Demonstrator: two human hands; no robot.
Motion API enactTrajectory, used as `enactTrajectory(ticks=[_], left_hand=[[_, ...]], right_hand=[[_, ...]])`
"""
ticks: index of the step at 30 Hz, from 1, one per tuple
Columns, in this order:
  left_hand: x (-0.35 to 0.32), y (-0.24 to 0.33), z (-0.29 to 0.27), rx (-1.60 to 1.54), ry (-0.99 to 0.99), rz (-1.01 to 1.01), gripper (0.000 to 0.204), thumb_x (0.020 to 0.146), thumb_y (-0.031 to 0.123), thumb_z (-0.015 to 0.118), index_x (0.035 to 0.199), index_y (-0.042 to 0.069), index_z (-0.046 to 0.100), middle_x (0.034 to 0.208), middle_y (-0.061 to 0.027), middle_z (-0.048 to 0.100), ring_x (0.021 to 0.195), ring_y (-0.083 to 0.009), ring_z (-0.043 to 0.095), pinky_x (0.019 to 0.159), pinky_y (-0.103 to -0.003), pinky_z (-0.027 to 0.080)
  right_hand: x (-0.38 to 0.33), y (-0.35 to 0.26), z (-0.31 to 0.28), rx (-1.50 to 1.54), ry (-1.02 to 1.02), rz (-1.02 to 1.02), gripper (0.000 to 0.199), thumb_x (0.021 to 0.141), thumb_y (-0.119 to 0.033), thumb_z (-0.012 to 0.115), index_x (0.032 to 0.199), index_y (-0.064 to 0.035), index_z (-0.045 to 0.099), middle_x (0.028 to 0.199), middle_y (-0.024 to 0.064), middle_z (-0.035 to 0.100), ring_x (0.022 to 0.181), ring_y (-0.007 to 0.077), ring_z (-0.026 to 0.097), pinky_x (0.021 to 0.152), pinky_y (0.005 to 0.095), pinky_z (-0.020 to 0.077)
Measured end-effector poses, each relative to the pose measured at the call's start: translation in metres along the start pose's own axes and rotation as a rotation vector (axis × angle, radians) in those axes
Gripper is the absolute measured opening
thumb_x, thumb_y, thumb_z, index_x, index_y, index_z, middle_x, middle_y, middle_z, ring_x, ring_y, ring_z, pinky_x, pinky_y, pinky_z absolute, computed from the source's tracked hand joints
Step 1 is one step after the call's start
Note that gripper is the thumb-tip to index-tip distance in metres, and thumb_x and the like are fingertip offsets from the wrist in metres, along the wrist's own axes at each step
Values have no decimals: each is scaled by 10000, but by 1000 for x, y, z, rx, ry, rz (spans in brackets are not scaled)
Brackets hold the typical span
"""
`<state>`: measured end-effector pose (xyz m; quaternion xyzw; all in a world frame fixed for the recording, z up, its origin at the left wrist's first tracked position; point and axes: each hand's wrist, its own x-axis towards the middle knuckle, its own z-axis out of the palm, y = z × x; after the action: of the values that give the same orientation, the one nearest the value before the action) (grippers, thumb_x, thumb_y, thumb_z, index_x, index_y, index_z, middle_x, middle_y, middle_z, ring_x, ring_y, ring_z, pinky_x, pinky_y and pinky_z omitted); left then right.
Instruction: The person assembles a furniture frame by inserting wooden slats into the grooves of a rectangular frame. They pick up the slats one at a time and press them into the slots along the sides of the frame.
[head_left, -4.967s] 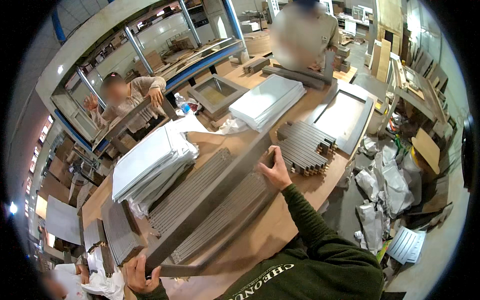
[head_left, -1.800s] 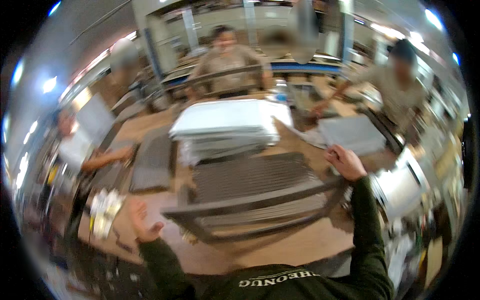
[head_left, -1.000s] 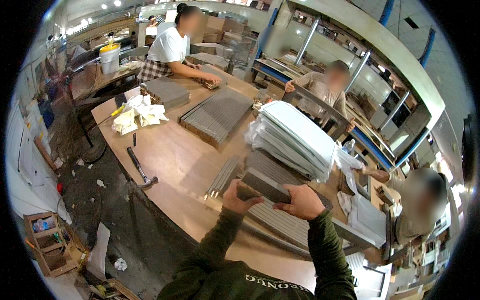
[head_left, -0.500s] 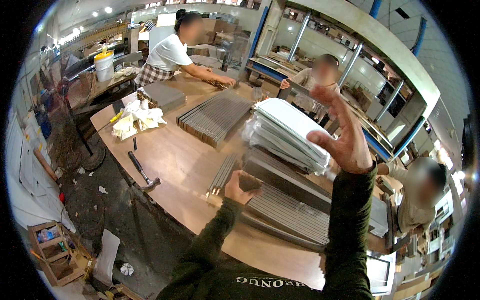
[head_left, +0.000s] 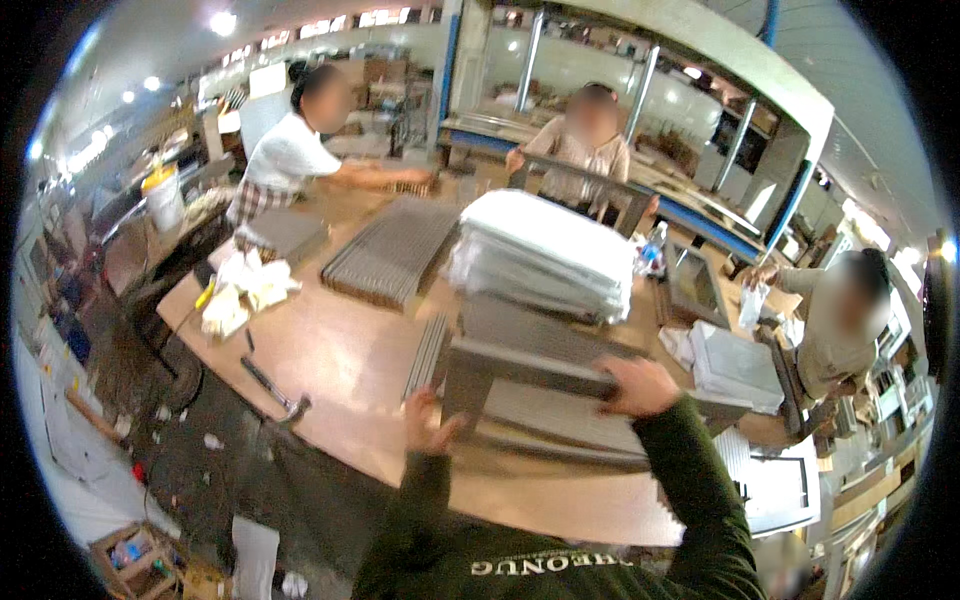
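A grey frame (head_left: 535, 368) is held up in front of me over the table, its long bar running left to right. My right hand (head_left: 642, 386) has its fingers over the bar, right of the middle. At the lower left corner, my left hand (head_left: 432, 425) is around the frame's short side, thumb and fingers on either side; the grip is blurred. Beneath and behind the frame lies a stack of grey bars (head_left: 545, 412). A few thin grey strips (head_left: 427, 355) lie just beyond my left hand.
A hammer (head_left: 275, 390) and crumpled cream cloths (head_left: 250, 290) lie on the table's left part. Farther back are a row of grey bars (head_left: 390, 250) and a wrapped stack of white panels (head_left: 545, 260). Co-workers stand at the far left, far side and right.
My right hand has come down from an open, raised pose onto the grey frame's bar. The frame is now lifted into view between my hands. The whole view has shifted.
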<state>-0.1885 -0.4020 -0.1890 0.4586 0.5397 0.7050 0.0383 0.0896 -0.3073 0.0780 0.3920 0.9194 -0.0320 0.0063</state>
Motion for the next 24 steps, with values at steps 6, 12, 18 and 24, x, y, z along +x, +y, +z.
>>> enactTrajectory(ticks=[6,12,18,24], left_hand=[[-134,-34,14,-583,-574,-1130,495,721,144,675,1149,24,456,1091,-117,493,998,-202,499,802,-321,452],[-154,-28,79,-1748,-984,-1908,511,791,144,590,1246,17,393,1217,-126,437,1116,-240,443,881,-344,427],[-3,92,21,-887,-498,-735,501,845,279,523,1255,49,351,1186,-120,454,1018,-254,477,805,-433,438],[103,216,29,-562,-154,-12,747,743,123,644,1345,59,207,909,-149,564,592,-209,564,529,-349,503]], right_hand=[[-94,60,-18,-81,-52,281,456,619,-289,729,1012,-161,537,733,50,631,783,254,616,657,408,480],[-104,-8,-44,-154,57,120,473,651,-314,703,1030,-166,462,599,65,572,574,283,587,513,390,460],[-150,16,-60,341,429,96,558,712,-280,706,1153,-141,395,740,107,631,704,286,635,618,364,494],[-137,11,39,1245,879,123,486,817,-68,588,1207,29,315,1065,158,527,931,189,531,833,333,438]])
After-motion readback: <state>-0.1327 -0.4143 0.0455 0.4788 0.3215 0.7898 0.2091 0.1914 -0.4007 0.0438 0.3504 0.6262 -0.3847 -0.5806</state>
